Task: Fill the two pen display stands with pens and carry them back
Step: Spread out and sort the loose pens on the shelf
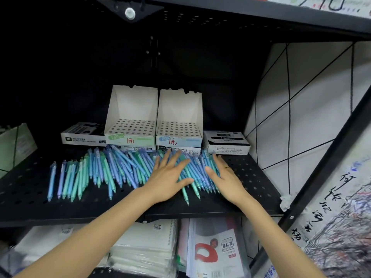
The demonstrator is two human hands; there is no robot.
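Observation:
Two white cardboard pen display stands stand side by side at the back of a black perforated shelf (251,177), the left stand (131,121) and the right stand (179,125). Their hole grids hold no pens. Several blue, teal and purple pens (104,173) lie loose across the shelf in front of them. My left hand (170,175) lies flat with spread fingers on the pens at the middle. My right hand (224,177), with a ring on one finger, rests edge-on against the right end of the pile.
Marker boxes sit under and beside the stands, one at the left (83,134) and one at the right (226,142). A pale box (16,145) stands at the far left. Below the shelf lie notebooks (144,243) and plastic folders (216,251). A white wall (301,109) closes the right side.

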